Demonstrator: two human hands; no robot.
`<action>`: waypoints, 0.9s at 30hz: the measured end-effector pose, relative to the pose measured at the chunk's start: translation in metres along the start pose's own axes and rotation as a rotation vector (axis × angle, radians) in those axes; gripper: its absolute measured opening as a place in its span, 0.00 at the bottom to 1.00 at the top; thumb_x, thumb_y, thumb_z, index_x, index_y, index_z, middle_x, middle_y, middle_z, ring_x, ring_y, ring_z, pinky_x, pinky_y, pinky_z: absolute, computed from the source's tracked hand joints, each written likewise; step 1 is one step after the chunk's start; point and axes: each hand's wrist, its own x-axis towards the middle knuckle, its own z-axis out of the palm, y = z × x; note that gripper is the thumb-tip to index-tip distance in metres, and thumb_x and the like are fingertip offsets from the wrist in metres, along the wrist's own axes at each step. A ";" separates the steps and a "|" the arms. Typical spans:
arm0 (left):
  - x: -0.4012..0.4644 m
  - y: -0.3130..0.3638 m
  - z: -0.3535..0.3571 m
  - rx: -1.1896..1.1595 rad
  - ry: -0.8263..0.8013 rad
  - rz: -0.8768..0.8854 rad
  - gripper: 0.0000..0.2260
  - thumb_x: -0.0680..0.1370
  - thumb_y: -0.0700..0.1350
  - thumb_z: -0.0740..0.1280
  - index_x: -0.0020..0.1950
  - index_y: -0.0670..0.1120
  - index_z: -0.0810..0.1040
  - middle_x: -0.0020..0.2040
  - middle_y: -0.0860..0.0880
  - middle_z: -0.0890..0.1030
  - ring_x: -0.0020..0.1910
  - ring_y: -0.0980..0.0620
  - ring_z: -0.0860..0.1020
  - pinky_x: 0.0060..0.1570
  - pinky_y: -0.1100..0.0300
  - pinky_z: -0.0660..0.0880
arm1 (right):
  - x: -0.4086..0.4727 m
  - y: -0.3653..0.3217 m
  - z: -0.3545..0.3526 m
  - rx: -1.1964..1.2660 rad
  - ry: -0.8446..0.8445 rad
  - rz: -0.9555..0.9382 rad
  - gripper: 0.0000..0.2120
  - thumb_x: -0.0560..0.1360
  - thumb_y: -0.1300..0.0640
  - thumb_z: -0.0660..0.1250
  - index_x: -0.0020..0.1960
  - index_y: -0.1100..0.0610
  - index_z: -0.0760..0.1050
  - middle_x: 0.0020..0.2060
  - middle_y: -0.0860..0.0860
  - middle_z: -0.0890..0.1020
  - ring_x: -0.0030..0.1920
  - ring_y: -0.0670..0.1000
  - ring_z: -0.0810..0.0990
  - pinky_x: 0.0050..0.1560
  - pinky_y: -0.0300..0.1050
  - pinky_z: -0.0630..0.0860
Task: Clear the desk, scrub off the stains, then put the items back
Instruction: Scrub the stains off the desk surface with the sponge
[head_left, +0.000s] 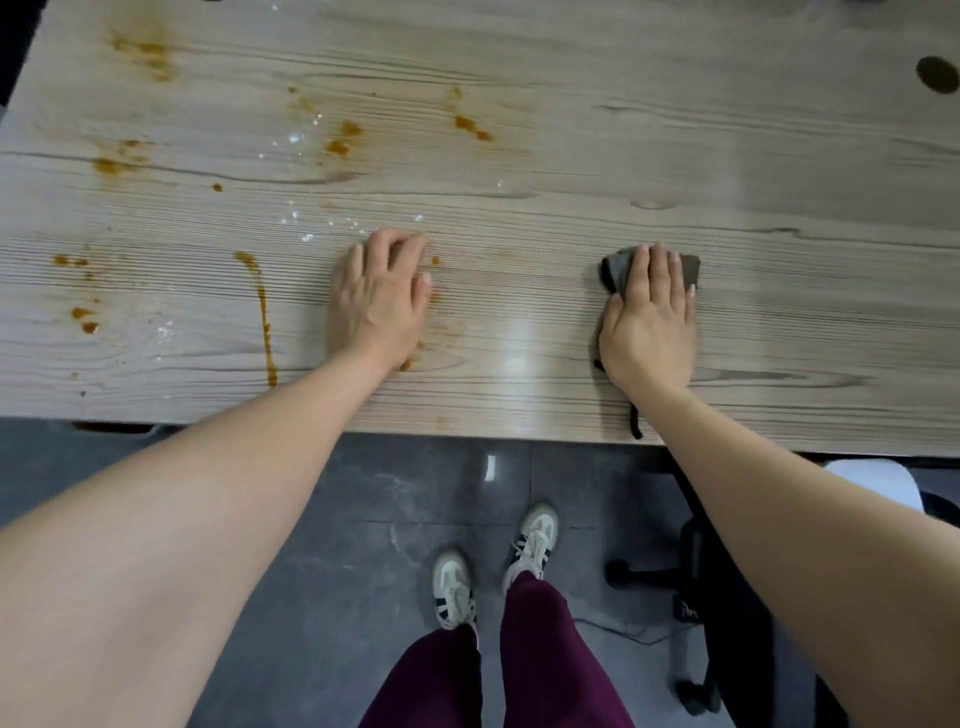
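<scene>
The wooden desk (571, 156) fills the upper half of the view. Orange-brown stains (340, 140) dot its left and middle parts, and one long drip (262, 312) runs toward the front edge. Small water droplets (296, 215) glint near the centre. My right hand (649, 317) lies flat with straight fingers on a dark grey cloth (618, 267) and presses it onto the desk at the right. A strip of the cloth hangs over the front edge. My left hand (382, 296) rests on the bare wood near the middle, fingers loosely curled, holding nothing.
A dark round cable hole (936, 74) sits at the desk's far right. Below the front edge are grey floor tiles, my shoes (530, 540) and a black office chair base (691, 577) at the right. A white object (878, 483) shows under the desk's right side.
</scene>
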 end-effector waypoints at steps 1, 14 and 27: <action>0.000 -0.002 0.003 0.014 0.009 0.005 0.18 0.80 0.49 0.56 0.69 0.49 0.69 0.65 0.47 0.69 0.60 0.45 0.67 0.61 0.50 0.64 | 0.000 0.000 0.001 -0.012 0.007 0.001 0.26 0.81 0.54 0.50 0.77 0.58 0.49 0.77 0.54 0.51 0.77 0.52 0.46 0.75 0.50 0.43; 0.001 -0.003 0.004 0.017 0.034 -0.012 0.18 0.79 0.50 0.57 0.69 0.52 0.71 0.64 0.50 0.71 0.58 0.46 0.67 0.60 0.50 0.66 | 0.019 -0.114 0.023 0.076 -0.081 -0.412 0.25 0.81 0.53 0.52 0.77 0.55 0.53 0.77 0.52 0.54 0.77 0.50 0.49 0.74 0.46 0.44; 0.000 -0.003 0.006 0.031 0.043 -0.022 0.18 0.79 0.50 0.57 0.68 0.52 0.71 0.63 0.50 0.72 0.58 0.45 0.68 0.58 0.50 0.67 | 0.027 -0.092 0.023 0.062 0.042 -0.150 0.27 0.80 0.53 0.52 0.77 0.57 0.52 0.77 0.55 0.53 0.77 0.53 0.48 0.74 0.49 0.42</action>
